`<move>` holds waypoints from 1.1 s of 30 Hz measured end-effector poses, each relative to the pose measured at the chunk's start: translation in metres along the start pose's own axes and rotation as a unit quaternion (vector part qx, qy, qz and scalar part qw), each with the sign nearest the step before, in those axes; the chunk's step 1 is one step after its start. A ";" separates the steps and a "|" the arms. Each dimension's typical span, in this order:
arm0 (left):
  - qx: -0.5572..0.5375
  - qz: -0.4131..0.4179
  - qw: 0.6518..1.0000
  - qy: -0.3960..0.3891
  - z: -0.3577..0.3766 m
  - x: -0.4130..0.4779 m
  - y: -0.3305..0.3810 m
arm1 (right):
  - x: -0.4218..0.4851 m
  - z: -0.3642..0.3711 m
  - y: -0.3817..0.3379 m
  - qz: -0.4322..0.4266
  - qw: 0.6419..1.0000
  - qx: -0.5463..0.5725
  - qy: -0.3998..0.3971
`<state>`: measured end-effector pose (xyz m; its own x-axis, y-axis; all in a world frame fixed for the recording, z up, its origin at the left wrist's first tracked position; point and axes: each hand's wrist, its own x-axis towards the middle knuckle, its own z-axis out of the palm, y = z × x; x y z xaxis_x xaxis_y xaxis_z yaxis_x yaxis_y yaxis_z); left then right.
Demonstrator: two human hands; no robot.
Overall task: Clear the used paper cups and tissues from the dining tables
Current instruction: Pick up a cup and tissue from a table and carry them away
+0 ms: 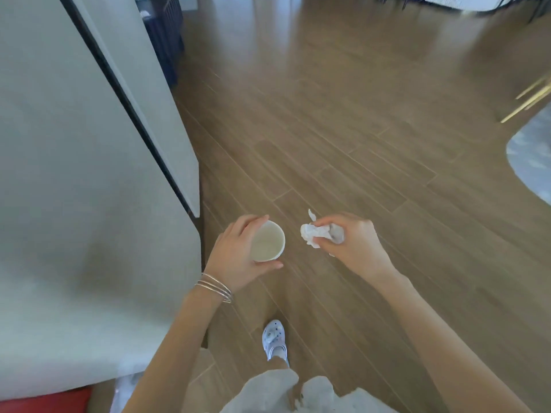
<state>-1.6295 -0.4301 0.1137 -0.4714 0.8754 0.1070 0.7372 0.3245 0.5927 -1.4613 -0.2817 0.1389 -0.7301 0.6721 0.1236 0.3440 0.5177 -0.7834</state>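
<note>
My left hand (pixel 235 254) grips a white paper cup (pixel 268 241) from its left side, held upright over the wooden floor; the cup's inside looks empty. Thin bangles circle that wrist. To the right, my right hand (pixel 354 242) is closed on a crumpled white tissue (pixel 313 234), which sticks out to the left of the fingers. The two hands are a short gap apart at waist height.
A large pale wall or cabinet panel (pixel 74 174) with a dark vertical strip fills the left side. Wooden plank floor (pixel 357 114) stretches ahead. A marbled table edge (pixel 533 162) and gold legs (pixel 527 102) show at the right. My foot in a white clog (pixel 275 338) is below.
</note>
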 end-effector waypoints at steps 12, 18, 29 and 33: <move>0.017 -0.024 0.999 0.029 -0.025 0.239 -0.049 | 0.261 -0.005 0.032 -0.014 1.000 0.003 -0.018; 0.013 -0.075 0.995 0.058 -0.006 0.360 -0.082 | 0.404 -0.007 0.078 -0.059 0.996 -0.026 -0.057; 0.019 -0.139 0.979 0.149 -0.025 0.577 -0.111 | 0.661 -0.033 0.097 -0.148 0.982 0.013 -0.117; 0.015 -0.163 0.974 0.156 -0.034 0.631 -0.142 | 0.732 -0.013 0.106 -0.147 0.977 0.014 -0.152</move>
<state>-2.0480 0.0642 0.1239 -0.8037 0.5737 0.1580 0.5353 0.5811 0.6129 -1.9513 0.2719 0.1540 -0.9380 0.3060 0.1626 0.0795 0.6468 -0.7585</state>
